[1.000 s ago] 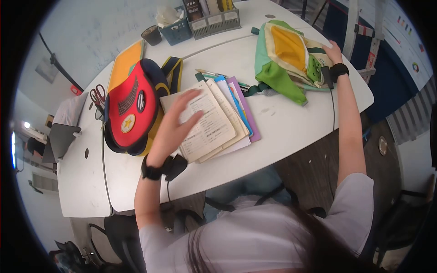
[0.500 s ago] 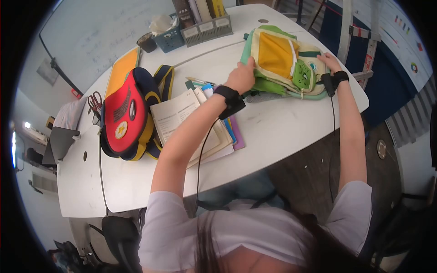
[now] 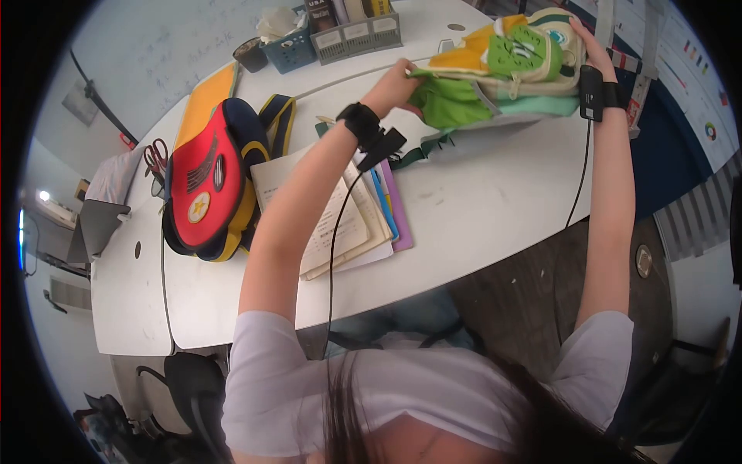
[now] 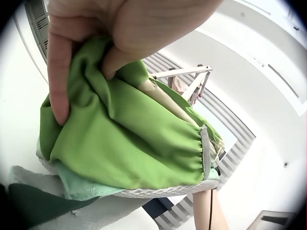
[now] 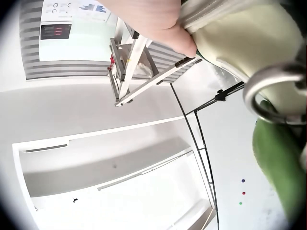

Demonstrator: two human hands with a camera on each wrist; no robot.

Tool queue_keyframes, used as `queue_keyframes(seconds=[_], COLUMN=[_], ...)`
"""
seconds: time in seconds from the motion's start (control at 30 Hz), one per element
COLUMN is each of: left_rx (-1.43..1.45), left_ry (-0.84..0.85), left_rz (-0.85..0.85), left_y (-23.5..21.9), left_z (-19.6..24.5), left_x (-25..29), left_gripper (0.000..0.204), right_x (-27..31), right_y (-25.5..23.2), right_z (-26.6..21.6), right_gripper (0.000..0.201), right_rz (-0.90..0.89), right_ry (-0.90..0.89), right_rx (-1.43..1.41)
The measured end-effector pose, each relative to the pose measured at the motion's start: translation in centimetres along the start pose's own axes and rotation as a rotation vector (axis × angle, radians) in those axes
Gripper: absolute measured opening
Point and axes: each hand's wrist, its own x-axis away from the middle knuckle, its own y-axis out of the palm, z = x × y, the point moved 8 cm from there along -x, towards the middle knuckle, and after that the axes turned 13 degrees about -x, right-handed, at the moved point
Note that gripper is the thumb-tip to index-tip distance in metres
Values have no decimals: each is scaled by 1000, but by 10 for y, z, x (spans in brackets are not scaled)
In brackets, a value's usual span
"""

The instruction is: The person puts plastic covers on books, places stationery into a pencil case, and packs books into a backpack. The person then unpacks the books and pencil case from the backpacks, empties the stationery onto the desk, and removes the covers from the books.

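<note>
A green, yellow and cream backpack [image 3: 452, 100] is tilted up at the far right of the table, its green cartoon-face patch [image 3: 525, 54] turned upward. My left hand [image 3: 394, 89] pinches the green fabric [image 4: 129, 129] at one end of it; in the left wrist view the cloth bunches between thumb and fingers. At the opposite end my right hand [image 3: 591, 54] grips the bag's edge. Close up in the right wrist view, a fingertip presses the cream panel [image 5: 249, 38], near a metal ring [image 5: 276, 93]. The fingers behind the bag are hidden.
Open books [image 3: 332, 240] and a purple folder [image 3: 398, 209] lie under my left forearm. A red school bag [image 3: 205, 166] is on the left, beside scissors [image 3: 157, 155]. Behind stand a blue basket [image 3: 290, 50] and a grey file rack [image 3: 359, 42]. A ladder [image 3: 638, 85] stands beyond the table.
My left hand has gone from above the books over to the backpack and taken hold of its green fabric. Both hands have tilted the backpack up and shifted it away from me.
</note>
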Motion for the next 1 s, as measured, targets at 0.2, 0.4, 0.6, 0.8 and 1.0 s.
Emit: queue_keyframes(seconds=[0.2,0.4,0.6,0.8,1.0], left_rx=[-31,306,-441,-678,-943], left_ry=[65,-57,300,677,763], left_rz=[234,346,601,45,-48], left_y=[-49,-63,-63,85,116], left_z=[-10,-75,-41,71,51], left_x=[-36,-42,-27,29,47], left_gripper=[23,24,40,38,28], right_x=[2,35,99,128,154], right_y=[48,69,60,39,43], right_z=[6,75,104,120,133], right_gripper=[32,27,33,44,50], right_rz=[-31,386,360,376,297], right_ry=[-305,-500,-194,5,253], right_rx=[-182,-204,198,292,477])
